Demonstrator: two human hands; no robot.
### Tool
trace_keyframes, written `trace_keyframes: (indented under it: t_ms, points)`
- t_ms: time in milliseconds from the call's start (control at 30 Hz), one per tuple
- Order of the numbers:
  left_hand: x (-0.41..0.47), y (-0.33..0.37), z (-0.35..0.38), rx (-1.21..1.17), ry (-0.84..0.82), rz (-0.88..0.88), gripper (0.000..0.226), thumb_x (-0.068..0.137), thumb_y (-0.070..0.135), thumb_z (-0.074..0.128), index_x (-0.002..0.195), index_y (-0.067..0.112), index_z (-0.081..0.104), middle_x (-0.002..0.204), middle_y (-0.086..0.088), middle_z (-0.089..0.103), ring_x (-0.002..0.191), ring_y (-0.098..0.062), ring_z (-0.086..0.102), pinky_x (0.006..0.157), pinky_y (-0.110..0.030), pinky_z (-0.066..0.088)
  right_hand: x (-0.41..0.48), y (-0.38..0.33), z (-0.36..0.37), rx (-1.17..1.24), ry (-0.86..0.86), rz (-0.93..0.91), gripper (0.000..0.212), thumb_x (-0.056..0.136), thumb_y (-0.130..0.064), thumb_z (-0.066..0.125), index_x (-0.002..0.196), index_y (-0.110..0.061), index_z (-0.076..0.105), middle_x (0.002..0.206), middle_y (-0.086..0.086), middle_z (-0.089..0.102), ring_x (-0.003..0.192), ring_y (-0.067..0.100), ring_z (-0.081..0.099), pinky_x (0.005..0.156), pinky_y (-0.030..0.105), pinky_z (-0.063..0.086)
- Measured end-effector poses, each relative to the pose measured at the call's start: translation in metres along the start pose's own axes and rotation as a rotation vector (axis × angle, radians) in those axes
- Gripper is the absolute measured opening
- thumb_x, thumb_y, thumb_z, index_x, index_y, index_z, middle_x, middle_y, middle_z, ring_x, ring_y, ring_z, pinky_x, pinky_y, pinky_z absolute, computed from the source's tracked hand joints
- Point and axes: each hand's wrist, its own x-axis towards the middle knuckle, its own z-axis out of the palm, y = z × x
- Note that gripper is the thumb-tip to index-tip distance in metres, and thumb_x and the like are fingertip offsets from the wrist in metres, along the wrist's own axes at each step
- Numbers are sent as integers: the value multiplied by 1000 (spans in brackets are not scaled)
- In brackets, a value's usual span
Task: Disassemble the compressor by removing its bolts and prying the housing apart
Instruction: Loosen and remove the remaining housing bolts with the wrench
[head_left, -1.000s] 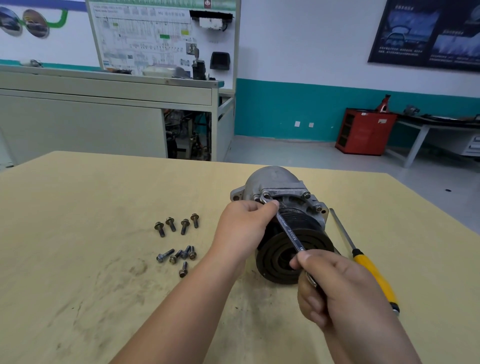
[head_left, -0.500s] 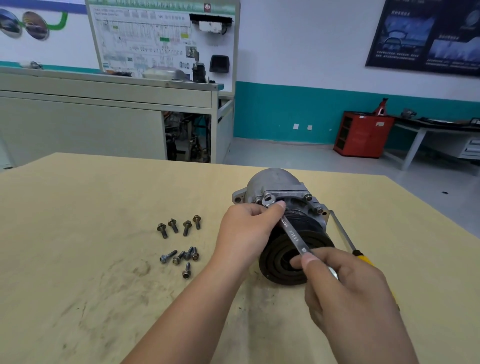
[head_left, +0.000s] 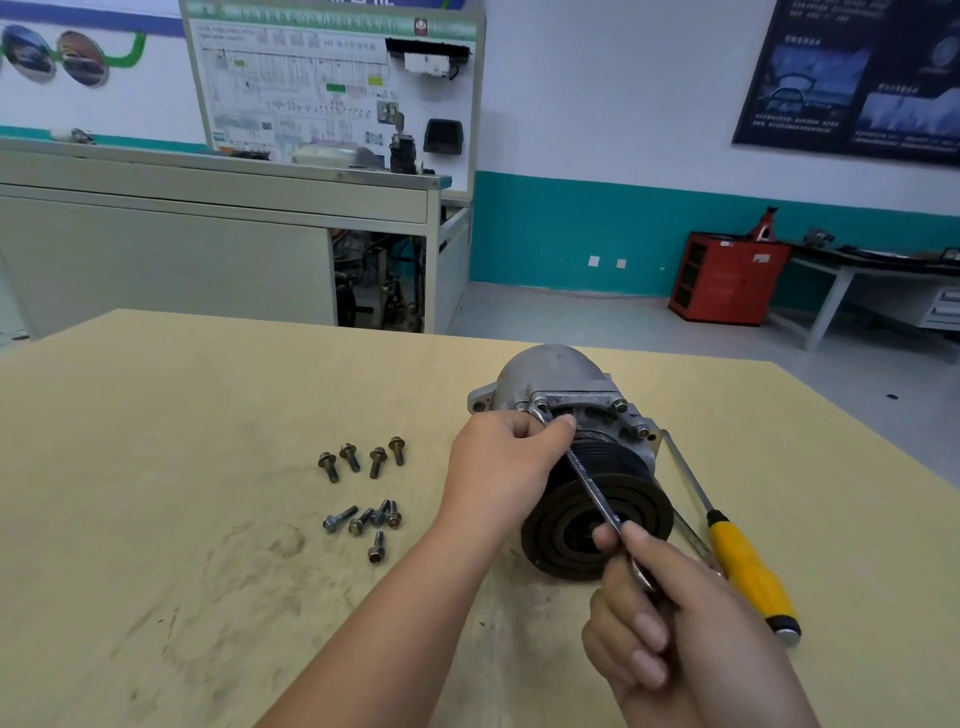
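Lying loose on worktop (head_left: 156, 415), pulley end nearest: compressor (head_left: 561, 379); liable to roll under torque. At top bolt (head_left: 540, 405), left hand (head_left: 504, 467) pinching wrench (head_left: 592, 483) head, right hand (head_left: 675, 623) clamped round its tail; risks slipping off, rounding corners.

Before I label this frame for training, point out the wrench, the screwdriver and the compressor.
wrench (head_left: 592, 484), head view, mid-shaft.
screwdriver (head_left: 750, 574), head view, yellow handle.
compressor (head_left: 550, 374), head view, grey housing.

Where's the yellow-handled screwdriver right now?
Head view: the yellow-handled screwdriver lies flat on the pale wooden table, right of the grey metal compressor, with its shaft pointing away and its handle just beside the right hand.
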Motion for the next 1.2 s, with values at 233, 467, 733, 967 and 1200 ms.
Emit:
trace_keyframes:
  t_ms: [233,467,733,967,1200]
  points:
    - [3,1,3,46,18,39,52,85,34,66,46,18,36,37,7,25,41,-11,25,42,-21,21,-2,-3,5,84,-30,45,32,94,-14,41,70,4,52,29,4,22,17,11,19,28,12,18]
    - [2,-1,3,28,42,49,51,84,32,66,46,18,37,37,8,27,41,-9,27,40,-18,22,1,-7,5,107,-69,86,21,69,-16,50,65,3,55,28,2,20,16,11,18,28,12,20]
    - [1,-1,4,14,67,67,48,84,26,65,47,18,35,41,7,26,44,-10,26,42,-19,26,3,-7,2,80,-54,100,23,68,-16,50,63,5,58,28,3,20,16,11,19,26,13,20]
    - [3,-2,5,14,48,72,51,86,30,65,48,18,33,40,8,25,43,-10,25,42,-20,24,3,-8,4,63,-63,92,24,68,-17,50,65,5,58,28,4,20,16,12,19,25,14,21]
    - [5,-1,4,9,61,69,54,86,40,65,48,18,34,38,8,27,42,-10,26,42,-21,24,6,-15,3,-95,-43,12,32,87,-12,46,69,11,60,30,2,21,18,12,19,28,14,22]
